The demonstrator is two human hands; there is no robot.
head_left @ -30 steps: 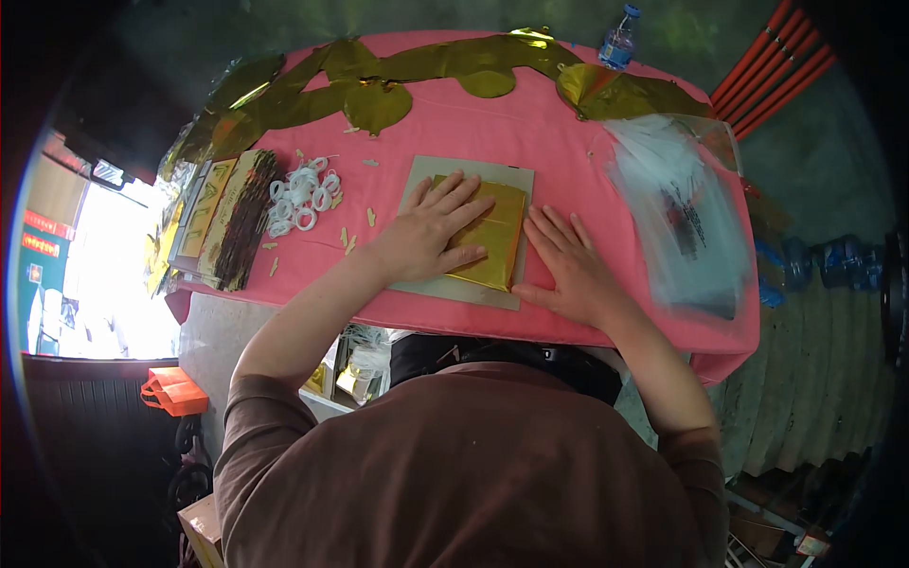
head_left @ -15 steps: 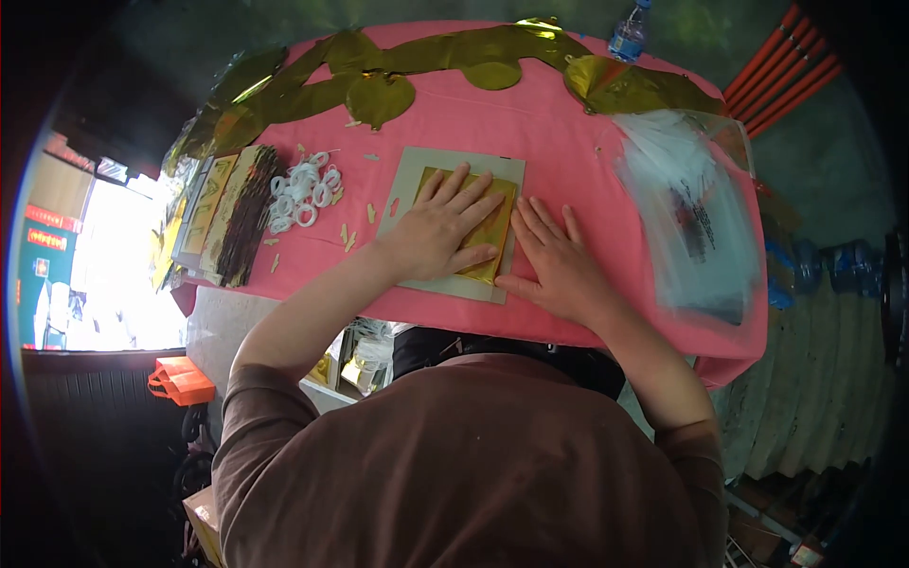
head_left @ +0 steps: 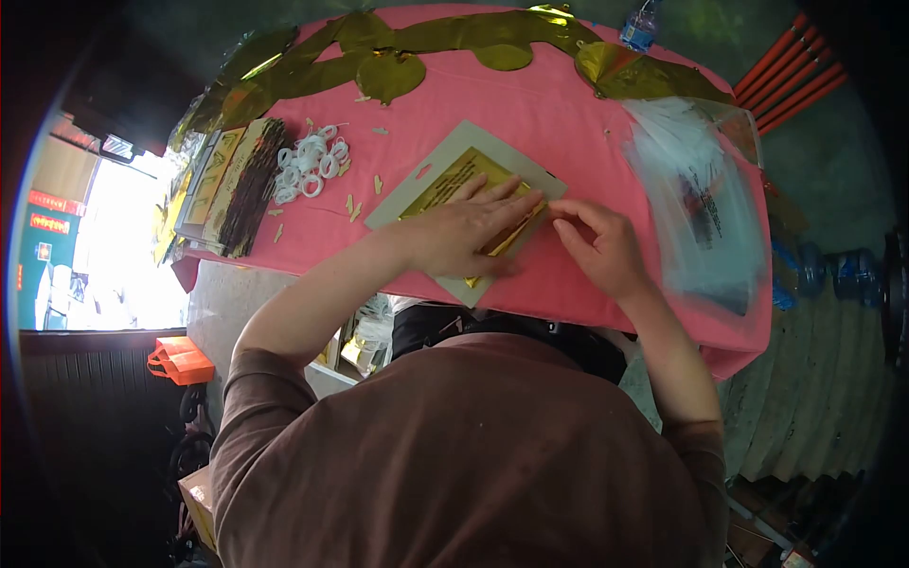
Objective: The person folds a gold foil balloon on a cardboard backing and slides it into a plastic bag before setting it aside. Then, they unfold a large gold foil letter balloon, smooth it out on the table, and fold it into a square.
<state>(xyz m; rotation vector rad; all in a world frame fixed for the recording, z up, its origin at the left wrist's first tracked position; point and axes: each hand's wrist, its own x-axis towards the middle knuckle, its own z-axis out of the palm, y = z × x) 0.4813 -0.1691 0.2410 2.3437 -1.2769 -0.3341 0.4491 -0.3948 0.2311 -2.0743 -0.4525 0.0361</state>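
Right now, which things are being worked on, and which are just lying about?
In hand: gold foil sheet, grey board under it, left hand pressing, right hand at its edge.
Lying about: white rings, packet stack, plastic bag, water bottle.

i get a single head-worn view, facing forward and steeply down, close above the pink worktop (head_left: pixel 568 123), left hand (head_left: pixel 464 237) and right hand (head_left: pixel 606 251) mid-frame.

Table w/ pink cloth (head_left: pixel 568 104); bright daylight (head_left: pixel 123 275) L side; orange bag (head_left: pixel 182 360) on dark floor.
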